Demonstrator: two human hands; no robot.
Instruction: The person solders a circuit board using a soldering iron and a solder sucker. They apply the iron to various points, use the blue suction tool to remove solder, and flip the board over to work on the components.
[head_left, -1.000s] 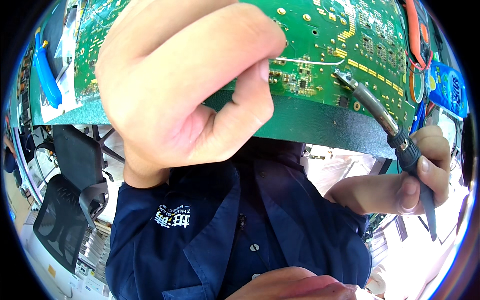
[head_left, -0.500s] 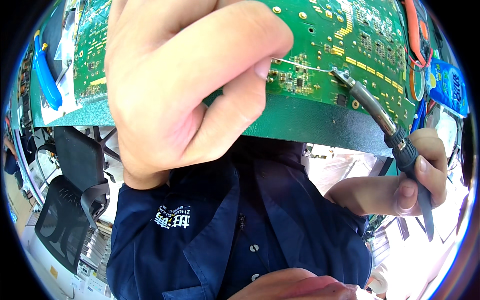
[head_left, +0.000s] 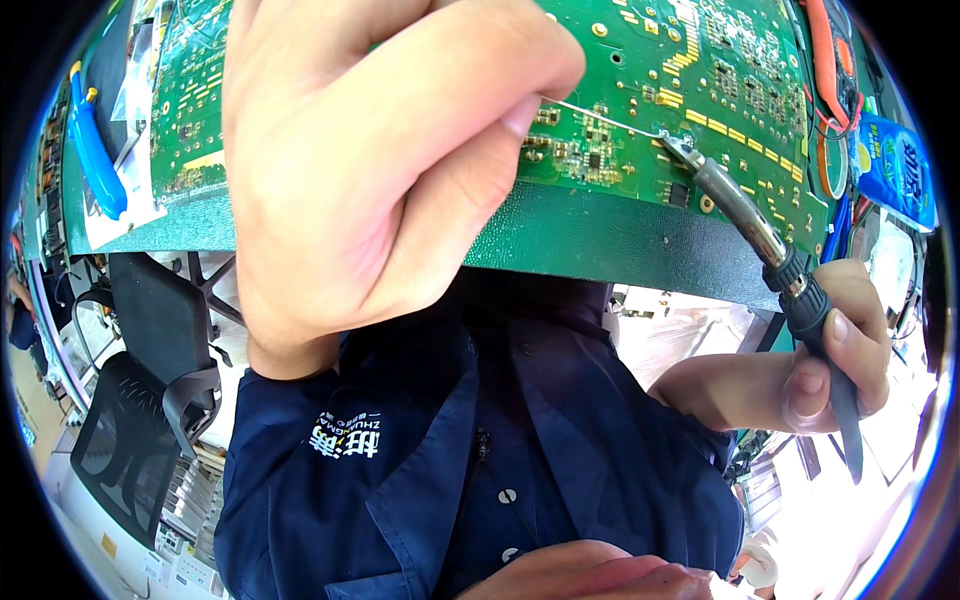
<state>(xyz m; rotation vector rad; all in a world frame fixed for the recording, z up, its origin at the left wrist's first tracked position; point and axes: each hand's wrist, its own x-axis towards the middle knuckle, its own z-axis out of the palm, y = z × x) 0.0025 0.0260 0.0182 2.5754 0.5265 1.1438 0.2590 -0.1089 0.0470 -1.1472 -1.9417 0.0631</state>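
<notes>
We pinch a thin solder wire [head_left: 600, 118] between thumb and forefinger of our left hand [head_left: 370, 170], the other fingers curled loosely beneath. The hand fills the near left of the view, raised close to the camera with its wrist bent back toward our dark blue shirt [head_left: 470, 470]. Holding the wire this way lets its free end reach out to the right and meet the joint while our fingers stay well back from the heat.

Our right hand [head_left: 825, 360] is closed around the black grip of a soldering iron [head_left: 770, 250], held like a pen low on the right, thumb and forefinger pressed to the handle. The iron slants up and to the left, so its metal tip comes down onto the same spot as the wire's end. The forearm comes in from the near right edge, seemingly tucked close to the body for steadiness.

Both meet on the large green circuit board [head_left: 690, 90], which lies across the far part of the view on a dark green mat [head_left: 620, 235] at the bench edge; the joint sits near the board's near edge, within easy reach of both hands.

Farther out, a blue-handled tool [head_left: 95, 155] lies at the far left, a blue packet [head_left: 895, 170] at the far right, and a black mesh office chair [head_left: 130, 440] stands low on the left.
</notes>
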